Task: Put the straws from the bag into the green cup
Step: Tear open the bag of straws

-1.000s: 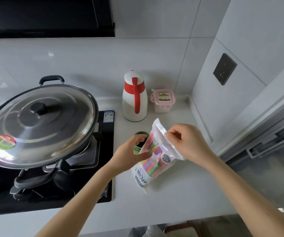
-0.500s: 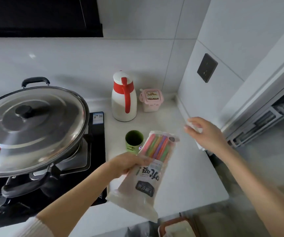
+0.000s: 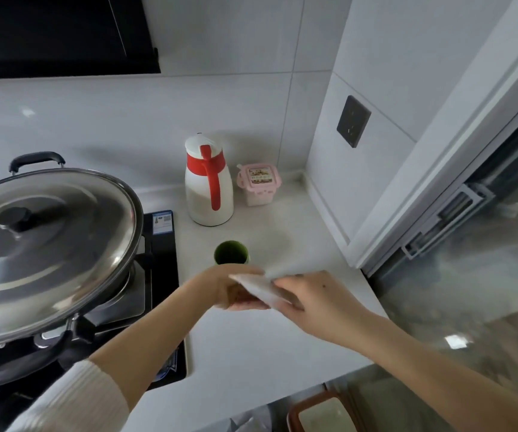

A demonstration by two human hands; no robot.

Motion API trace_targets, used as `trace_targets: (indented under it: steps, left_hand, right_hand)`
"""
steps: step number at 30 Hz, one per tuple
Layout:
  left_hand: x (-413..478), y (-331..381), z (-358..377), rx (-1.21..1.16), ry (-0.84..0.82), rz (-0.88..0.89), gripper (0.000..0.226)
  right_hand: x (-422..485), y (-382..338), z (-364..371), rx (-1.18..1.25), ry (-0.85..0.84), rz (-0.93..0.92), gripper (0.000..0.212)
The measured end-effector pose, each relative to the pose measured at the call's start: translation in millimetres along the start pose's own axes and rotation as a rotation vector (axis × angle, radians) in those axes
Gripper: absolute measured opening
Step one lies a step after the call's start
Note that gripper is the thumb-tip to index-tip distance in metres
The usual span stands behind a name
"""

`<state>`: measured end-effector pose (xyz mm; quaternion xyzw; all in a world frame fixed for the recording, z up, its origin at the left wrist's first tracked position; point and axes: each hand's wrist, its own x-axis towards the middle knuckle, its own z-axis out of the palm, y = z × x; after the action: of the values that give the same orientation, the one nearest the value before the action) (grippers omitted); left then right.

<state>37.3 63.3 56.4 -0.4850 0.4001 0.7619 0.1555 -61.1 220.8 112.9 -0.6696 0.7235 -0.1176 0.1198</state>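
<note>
The green cup (image 3: 231,252) stands upright and empty on the white counter, just beyond my hands. Both hands meet in front of it around the straw bag (image 3: 262,289), which shows only as a blurred white plastic sheet between them. My left hand (image 3: 225,288) grips the bag from the left. My right hand (image 3: 313,299) pinches its right end. The coloured straws inside are hidden by the plastic, the blur and my fingers.
A large steel wok with its lid (image 3: 45,244) sits on the black stove (image 3: 162,275) at the left. A white and red thermos jug (image 3: 209,182) and a pink lidded box (image 3: 259,183) stand at the back. The wall (image 3: 338,182) closes the right side.
My right hand came back from the right wall to the bag. The bag, held out lengthwise before, is now bunched between both hands just in front of the cup.
</note>
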Motion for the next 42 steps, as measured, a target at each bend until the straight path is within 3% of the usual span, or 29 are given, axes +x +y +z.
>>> trace_targets:
  steps: [4,8,12,15,20,28,36,42]
  left_hand:
    - [-17,-3,-6,-0.112,0.039,0.134,0.032]
    - [-40,-8,-4,-0.127,0.241,0.431,0.034]
    - [-56,-21,4,-0.039,0.369,0.689,0.026]
    - [-59,-29,7,-0.022,0.413,0.775,0.017]
    - [-63,-34,9,-0.061,0.394,0.828,0.010]
    - [-67,-37,17,-0.056,0.368,0.810,0.004]
    - [-70,-30,22,-0.005,0.389,0.774,0.020]
    - [-71,-26,32,0.142,0.483,0.816,0.007]
  right_hand:
    - [13,-2,-1,0.146,0.122,0.136,0.024]
    - [28,-8,-2,0.274,0.244,0.235,0.022]
    - [35,-16,2,0.389,0.240,0.257,0.016]
    - [37,-16,1,0.430,0.219,0.240,0.020]
    - [40,-12,-6,0.557,0.114,0.264,0.016]
    - [40,-7,-23,1.016,-0.202,0.479,0.015]
    - [43,-5,-25,0.864,-0.159,0.477,0.014]
    - [43,-13,-18,0.724,-0.059,0.458,0.011]
